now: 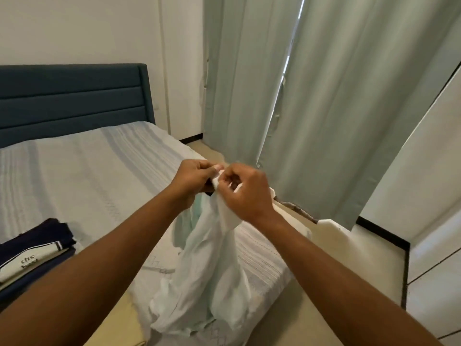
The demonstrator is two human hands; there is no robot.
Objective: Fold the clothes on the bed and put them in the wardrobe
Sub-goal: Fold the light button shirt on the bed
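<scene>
A white garment point(212, 258) is pinched by the left hand point(192, 178) and right hand point(245, 191) — both clamped on it. "che" is printed on the folded stack point(37, 242).

A bedroom in a home. The bed point(74, 176) fills the left and centre of the frame, covered by a pale striped bedspread point(119, 156) and backed at upper left by a dark blue padded headboard point(72, 98) set against a plain cream wall point(87, 28). Floor-length grey-green curtains point(336, 96) hang across the upper centre and right, with daylight showing in the slit between them. Flat white wardrobe doors point(436, 171) line the right edge. Folded clothes point(32, 255) lie stacked on the bed at lower left; a loose pale garment point(214, 270) trails onto its near corner. The floor point(369, 270) is beige.
</scene>
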